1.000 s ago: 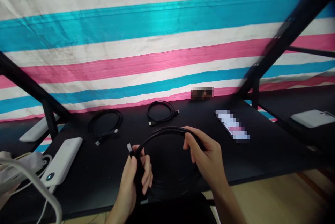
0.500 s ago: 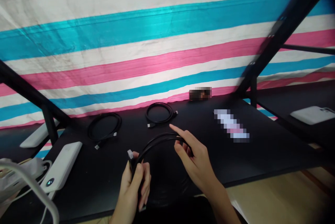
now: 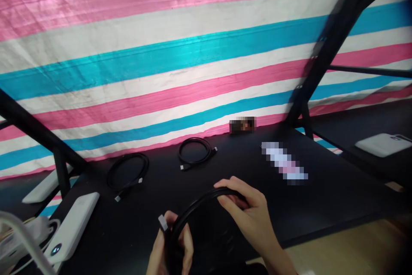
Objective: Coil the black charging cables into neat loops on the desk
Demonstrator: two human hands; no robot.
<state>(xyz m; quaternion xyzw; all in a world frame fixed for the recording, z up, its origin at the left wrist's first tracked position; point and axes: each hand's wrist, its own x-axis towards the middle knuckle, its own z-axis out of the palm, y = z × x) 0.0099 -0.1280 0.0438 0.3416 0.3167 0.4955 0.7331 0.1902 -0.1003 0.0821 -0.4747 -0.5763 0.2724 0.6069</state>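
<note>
A black cable (image 3: 200, 201) with a pale rectangular plug end arches in loops between my two hands, low over the front of the black table. My left hand (image 3: 185, 240) is closed round the bundled strands, and the plug sticks up beside its fingers. On the other side of the arch, my right hand (image 3: 249, 208) pinches the strands between thumb and fingers. Farther back lie two more coiled black cables, the left coil (image 3: 147, 167) and the middle coil (image 3: 179, 151), both flat on the table with their plugs showing.
At left lies a white power bank (image 3: 75, 223) with a lit display, beside white cords and a power strip (image 3: 24, 240). Two blurred-out items, a dark one (image 3: 243, 125) and a pale one (image 3: 283, 161), lie right of the coils. Black frame bars and a striped sheet (image 3: 180, 60) stand behind.
My right hand has closed its fingers onto the cable loops, where its index finger was stretched out before. The view has tilted up slightly, so the table sits lower.
</note>
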